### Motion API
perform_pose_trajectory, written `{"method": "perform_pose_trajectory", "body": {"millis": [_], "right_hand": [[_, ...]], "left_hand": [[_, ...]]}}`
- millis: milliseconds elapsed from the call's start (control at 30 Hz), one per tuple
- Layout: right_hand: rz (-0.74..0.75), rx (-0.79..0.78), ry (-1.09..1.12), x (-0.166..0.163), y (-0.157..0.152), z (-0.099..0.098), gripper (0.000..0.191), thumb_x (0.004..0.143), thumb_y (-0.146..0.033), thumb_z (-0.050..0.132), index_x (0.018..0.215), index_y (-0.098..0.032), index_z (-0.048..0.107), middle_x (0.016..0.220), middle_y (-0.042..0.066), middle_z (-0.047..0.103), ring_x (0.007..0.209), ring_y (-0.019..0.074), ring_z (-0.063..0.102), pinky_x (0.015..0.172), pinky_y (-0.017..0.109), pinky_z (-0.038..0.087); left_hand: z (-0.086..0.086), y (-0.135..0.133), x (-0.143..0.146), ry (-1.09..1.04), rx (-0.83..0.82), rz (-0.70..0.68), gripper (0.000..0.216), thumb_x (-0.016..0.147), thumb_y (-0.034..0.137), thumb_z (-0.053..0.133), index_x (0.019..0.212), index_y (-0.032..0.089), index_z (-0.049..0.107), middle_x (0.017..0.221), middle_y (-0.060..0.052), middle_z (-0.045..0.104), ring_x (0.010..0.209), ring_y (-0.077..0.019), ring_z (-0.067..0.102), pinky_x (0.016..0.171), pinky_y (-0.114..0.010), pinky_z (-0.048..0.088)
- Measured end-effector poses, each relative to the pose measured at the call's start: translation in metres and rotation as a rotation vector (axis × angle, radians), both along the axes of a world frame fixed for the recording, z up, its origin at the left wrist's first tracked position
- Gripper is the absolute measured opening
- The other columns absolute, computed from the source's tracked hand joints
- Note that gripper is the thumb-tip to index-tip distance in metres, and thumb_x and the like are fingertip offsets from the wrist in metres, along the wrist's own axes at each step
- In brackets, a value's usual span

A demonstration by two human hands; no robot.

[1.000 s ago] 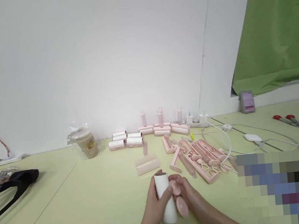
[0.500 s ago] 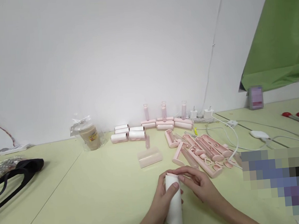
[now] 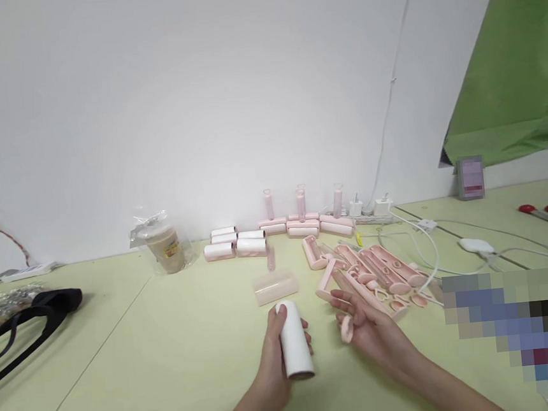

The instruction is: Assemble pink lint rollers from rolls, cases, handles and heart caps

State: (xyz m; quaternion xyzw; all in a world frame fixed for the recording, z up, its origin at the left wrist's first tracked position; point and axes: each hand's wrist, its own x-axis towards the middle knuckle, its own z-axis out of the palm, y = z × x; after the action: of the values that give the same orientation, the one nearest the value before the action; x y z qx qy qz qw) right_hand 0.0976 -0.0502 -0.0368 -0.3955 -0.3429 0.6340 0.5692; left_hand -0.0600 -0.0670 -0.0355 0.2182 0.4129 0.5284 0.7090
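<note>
My left hand [image 3: 273, 352] is wrapped round a white lint roller refill [image 3: 296, 344], its dark-rimmed lower end tilted toward me. To the right, my right hand [image 3: 368, 328] has its fingers curled about a small pink round cap [image 3: 347, 329]. Just beyond the roll lies a clear pinkish plastic cover [image 3: 275, 287]. Near my right hand is a heap of pink plastic roller parts [image 3: 375, 270], with long housings, small caps and heart-shaped loops among them.
Several white rolls [image 3: 252, 246] sit at the back, beside assembled pink lint rollers [image 3: 303, 228] along the wall. A bagged cup [image 3: 166, 248] stands left of them. A black strap [image 3: 47, 308] lies far left. White cables [image 3: 431, 243] and red-handled pliers [image 3: 546, 213] are at right.
The left hand has shifted the roll up and left and tipped its lower end toward me. My right hand has come away from the roll's top, now with a pink cap in it.
</note>
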Motion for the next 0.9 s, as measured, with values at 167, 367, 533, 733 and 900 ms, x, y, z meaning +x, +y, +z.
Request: {"method": "perform_pose_trajectory", "body": {"millis": [167,367,533,733,900], "right_hand": [[0.108,0.257,-0.336,-0.004,-0.009,0.011,0.028,0.068,-0.027,0.065,0.096,-0.022,0.064,0.105,0.007,0.062,0.102,0.0223,0.054,0.078,0.031,0.049],[0.068,1.444,-1.068,-0.010,-0.031,0.008,0.035,0.084,-0.011,0.048,0.117,-0.023,0.053,0.113,0.003,0.061,0.110,0.0169,0.051,0.097,0.033,0.039],[0.143,1.782,-1.463,-0.009,-0.031,0.007,0.035,0.086,-0.015,0.046,0.120,-0.006,0.048,0.124,0.008,0.051,0.121,0.0203,0.038,0.104,0.036,0.029],[0.096,1.705,-1.374,-0.010,-0.030,0.000,0.035,0.088,-0.011,0.039,0.123,-0.010,0.045,0.118,0.007,0.057,0.121,0.0159,0.037,0.102,0.031,0.033],[-0.016,1.518,-1.342,-0.014,-0.031,-0.003,0.036,0.084,-0.019,0.050,0.119,-0.011,0.049,0.113,0.011,0.060,0.116,0.0206,0.044,0.094,0.032,0.042]], "left_hand": [[0.001,0.005,0.001,-0.276,-0.127,0.022,0.036,0.077,0.043,0.054,0.084,0.008,0.054,0.071,-0.006,0.060,0.059,-0.0127,0.058,0.059,-0.022,0.046],[0.000,0.000,0.009,-0.562,-0.227,-0.136,0.045,0.081,0.047,0.045,0.082,0.004,0.057,0.065,-0.007,0.060,0.057,-0.0134,0.059,0.057,-0.021,0.046],[0.004,0.002,0.006,-0.610,-0.333,-0.158,0.040,0.078,0.045,0.053,0.080,0.005,0.057,0.059,-0.005,0.061,0.048,-0.0096,0.056,0.050,-0.016,0.045],[0.000,0.001,0.004,-0.619,-0.357,-0.229,0.044,0.076,0.048,0.054,0.079,0.005,0.056,0.054,-0.003,0.058,0.047,-0.0086,0.055,0.046,-0.014,0.042],[-0.004,-0.002,0.006,-0.616,-0.307,-0.205,0.040,0.077,0.046,0.053,0.081,0.006,0.056,0.060,-0.004,0.059,0.053,-0.0102,0.058,0.051,-0.016,0.045]]}}
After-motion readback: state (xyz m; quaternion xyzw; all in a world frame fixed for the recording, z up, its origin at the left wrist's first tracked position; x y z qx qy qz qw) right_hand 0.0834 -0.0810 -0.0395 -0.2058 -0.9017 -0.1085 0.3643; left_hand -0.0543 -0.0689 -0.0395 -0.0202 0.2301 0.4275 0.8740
